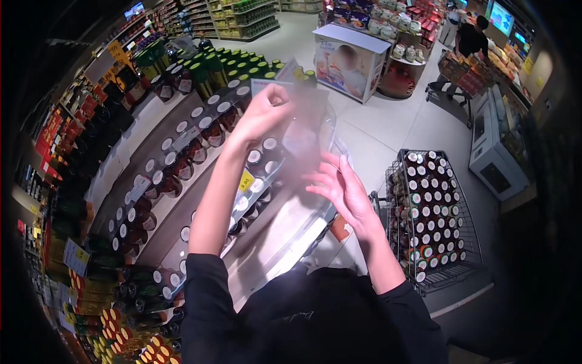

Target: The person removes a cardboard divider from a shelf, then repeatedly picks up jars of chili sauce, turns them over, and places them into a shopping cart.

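Note:
My left hand [268, 114] is raised over the tiered shelf, fingers curled in a pinch at the side of a blurred, see-through plastic sheet or bag [308, 124]. What exactly this film is, I cannot tell. Below it, to the right, my right hand [343, 187] is held up with its fingers apart, close to the film's lower end. Under both hands, dark jars with white lids [212, 130] stand in rows on the shelf steps. A yellow price tag [245, 181] hangs on the shelf edge beside my left forearm.
At my right stands a shopping cart [479, 242] packed with white-lidded jars. Behind it are a white freezer chest [494, 148] and a person in black [471, 41] by another loaded cart [464, 70]. A white promotion counter [351, 64] stands ahead; bottles [142, 291] line the left.

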A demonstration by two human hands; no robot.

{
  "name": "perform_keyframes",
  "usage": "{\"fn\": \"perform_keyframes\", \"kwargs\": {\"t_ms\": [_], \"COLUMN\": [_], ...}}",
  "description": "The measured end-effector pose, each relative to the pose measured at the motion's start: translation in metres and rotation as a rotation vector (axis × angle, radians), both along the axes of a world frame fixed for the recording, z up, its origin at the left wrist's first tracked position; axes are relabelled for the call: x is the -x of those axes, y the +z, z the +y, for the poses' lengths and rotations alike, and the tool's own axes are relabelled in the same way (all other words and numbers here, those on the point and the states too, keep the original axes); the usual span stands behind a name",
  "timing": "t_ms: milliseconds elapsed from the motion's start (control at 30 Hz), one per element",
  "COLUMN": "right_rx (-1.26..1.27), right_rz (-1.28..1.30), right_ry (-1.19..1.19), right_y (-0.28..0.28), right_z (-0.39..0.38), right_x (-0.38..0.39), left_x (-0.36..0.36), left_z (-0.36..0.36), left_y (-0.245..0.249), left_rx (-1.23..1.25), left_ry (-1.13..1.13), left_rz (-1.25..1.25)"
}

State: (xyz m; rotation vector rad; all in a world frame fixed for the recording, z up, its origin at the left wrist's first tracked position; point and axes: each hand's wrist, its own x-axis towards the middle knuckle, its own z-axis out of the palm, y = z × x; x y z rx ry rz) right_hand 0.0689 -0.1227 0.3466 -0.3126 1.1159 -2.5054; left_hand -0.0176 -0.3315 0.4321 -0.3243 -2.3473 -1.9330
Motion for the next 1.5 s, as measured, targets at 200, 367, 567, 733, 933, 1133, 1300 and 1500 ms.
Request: {"fn": "perform_keyframes", "kwargs": {"t_ms": [200,367,567,733,933,1133,1300,1500], "right_rx": [0.266,0.440,0.503,0.503,0.463,0.452,0.387,0.312], "right_rz": [0.009,-0.046,-0.004,-0.054,-0.061,-0.154,-0.138,-0.023], "right_ry": [0.184,0.059,0.015,-0.051,-0.086,-0.077,-0.046,-0.027], "right_y": [-0.005,-0.010,-0.010,-0.015,-0.019,-0.034,-0.043,-0.056], "right_z": [0.041,0.066,0.094,0.106,0.108,0.109,0.113,0.116], "right_x": [-0.011,-0.034,-0.048,-0.052,-0.050,-0.052,-0.048,-0.037], "left_x": [-0.029,-0.036,-0.027,-0.030,-0.030,-0.031,-0.028,-0.017], "left_z": [0.100,0.151,0.190,0.210,0.215,0.217,0.216,0.211], "left_y": [-0.014,-0.009,-0.023,-0.032,-0.042,-0.060,-0.063,-0.076], "left_rx": [-0.097,-0.011,-0.112,-0.218,-0.299,-0.407,-0.436,-0.410], "left_ry": [-0.189,-0.333,-0.403,-0.428,-0.386,-0.289,-0.329,-0.211], "left_rz": [-0.177,-0.223,-0.274,-0.336,-0.388,-0.411,-0.426,-0.444]}}
